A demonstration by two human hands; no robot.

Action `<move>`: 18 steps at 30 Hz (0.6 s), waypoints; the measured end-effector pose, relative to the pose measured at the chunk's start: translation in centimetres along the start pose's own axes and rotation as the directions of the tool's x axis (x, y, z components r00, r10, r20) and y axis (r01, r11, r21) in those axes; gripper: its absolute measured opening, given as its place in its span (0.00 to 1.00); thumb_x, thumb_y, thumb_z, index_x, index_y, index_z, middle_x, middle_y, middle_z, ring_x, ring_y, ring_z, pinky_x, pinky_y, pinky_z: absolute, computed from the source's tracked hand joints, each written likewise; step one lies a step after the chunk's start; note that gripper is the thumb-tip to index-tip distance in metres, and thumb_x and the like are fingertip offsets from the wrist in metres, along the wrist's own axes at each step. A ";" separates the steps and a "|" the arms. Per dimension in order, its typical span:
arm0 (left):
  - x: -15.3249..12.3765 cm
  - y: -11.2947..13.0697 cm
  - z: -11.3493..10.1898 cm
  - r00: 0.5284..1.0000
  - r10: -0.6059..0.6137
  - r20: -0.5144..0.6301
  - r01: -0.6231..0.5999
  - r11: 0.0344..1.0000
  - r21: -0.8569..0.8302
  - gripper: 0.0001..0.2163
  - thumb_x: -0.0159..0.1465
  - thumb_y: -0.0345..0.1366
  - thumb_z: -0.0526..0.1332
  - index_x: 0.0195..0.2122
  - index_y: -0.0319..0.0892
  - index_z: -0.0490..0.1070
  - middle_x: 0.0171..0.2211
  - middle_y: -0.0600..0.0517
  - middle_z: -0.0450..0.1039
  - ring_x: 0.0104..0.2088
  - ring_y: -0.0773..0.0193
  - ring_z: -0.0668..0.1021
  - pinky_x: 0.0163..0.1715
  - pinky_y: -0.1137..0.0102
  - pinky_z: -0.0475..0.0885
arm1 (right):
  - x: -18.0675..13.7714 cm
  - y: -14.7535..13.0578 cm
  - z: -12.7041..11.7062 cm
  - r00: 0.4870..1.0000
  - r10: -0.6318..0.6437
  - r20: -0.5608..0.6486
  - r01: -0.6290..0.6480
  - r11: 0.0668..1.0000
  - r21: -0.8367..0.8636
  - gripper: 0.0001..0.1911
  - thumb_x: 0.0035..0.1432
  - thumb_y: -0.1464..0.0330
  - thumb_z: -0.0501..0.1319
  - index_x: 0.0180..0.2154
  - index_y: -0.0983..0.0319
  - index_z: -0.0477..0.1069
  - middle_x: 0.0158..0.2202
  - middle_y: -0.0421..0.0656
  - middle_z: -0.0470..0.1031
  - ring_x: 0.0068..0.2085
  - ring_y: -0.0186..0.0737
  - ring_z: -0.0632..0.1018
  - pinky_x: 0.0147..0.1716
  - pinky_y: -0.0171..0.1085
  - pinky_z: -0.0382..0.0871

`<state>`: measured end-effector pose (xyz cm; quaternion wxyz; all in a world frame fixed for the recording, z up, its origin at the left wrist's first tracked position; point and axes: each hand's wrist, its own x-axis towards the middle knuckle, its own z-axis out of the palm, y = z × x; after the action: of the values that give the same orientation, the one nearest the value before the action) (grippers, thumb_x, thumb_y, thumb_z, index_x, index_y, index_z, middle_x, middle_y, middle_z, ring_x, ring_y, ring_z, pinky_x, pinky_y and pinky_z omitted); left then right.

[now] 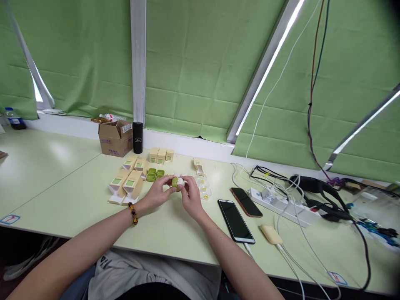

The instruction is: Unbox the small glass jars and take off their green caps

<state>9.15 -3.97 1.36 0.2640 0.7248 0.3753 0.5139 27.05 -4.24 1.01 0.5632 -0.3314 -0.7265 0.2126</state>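
Observation:
A small rounded green-and-white piece (177, 183) is held up between both hands over the table; its exact kind is too small to make out. My left hand (159, 191) grips its green side with thumb and fingers. From the other side, my right hand (191, 196) closes on the white part. Just left of the hands sit several small green square cups (151, 176). Clear plastic pieces with yellow centres (204, 193) lie right beside my right hand. Behind the hands, a few small items are partly hidden.
Several opened small tan boxes (133, 183) lie at left, with closed ones (161, 156) behind. A cardboard carton (115, 139) and black bottle (138, 137) stand at the back. On the right are two phones (236, 221), a yellow case (271, 234), a power strip (284, 206) and tangled cables.

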 end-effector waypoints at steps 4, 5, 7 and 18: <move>0.0 -0.3 0.3 1.000 -0.020 -0.010 0.020 0.996 -0.086 0.20 0.65 0.40 0.69 0.58 0.43 0.74 0.54 0.43 0.79 0.51 0.52 0.81 0.55 0.56 0.76 | 0.4 0.2 0.1 0.972 0.217 -0.091 -0.183 0.941 0.285 0.19 0.70 0.51 0.58 0.51 0.59 0.69 0.47 0.48 0.77 0.40 0.42 0.81 0.41 0.43 0.81; 0.0 -0.4 0.3 1.000 -0.022 -0.010 0.021 0.995 -0.101 0.20 0.65 0.40 0.69 0.58 0.43 0.74 0.54 0.43 0.79 0.52 0.52 0.81 0.55 0.56 0.76 | 0.5 0.3 0.1 0.957 0.272 -0.103 -0.221 0.910 0.351 0.21 0.68 0.49 0.59 0.50 0.59 0.70 0.46 0.47 0.79 0.38 0.41 0.81 0.40 0.42 0.81; 0.0 -0.4 0.2 1.000 -0.018 -0.020 0.015 0.992 -0.127 0.21 0.65 0.40 0.69 0.58 0.43 0.74 0.54 0.43 0.79 0.52 0.52 0.81 0.56 0.56 0.76 | 0.8 0.4 -0.2 0.932 0.347 -0.110 -0.269 0.859 0.435 0.24 0.64 0.47 0.64 0.49 0.60 0.72 0.43 0.46 0.80 0.35 0.40 0.81 0.38 0.41 0.80; 0.6 -1.4 -0.5 0.972 -0.121 -0.199 0.055 0.949 -0.310 0.26 0.63 0.43 0.70 0.60 0.39 0.70 0.57 0.39 0.76 0.56 0.52 0.80 0.60 0.53 0.74 | 2.2 1.4 -2.4 0.835 0.548 -0.047 -0.322 0.556 0.766 0.22 0.46 0.58 0.80 0.38 0.61 0.77 0.37 0.43 0.83 0.36 0.42 0.85 0.36 0.39 0.81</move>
<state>8.44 -2.65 0.80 0.3523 0.5983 0.3509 0.6283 29.38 -1.82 2.20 0.6725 -0.2752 -0.3849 0.5691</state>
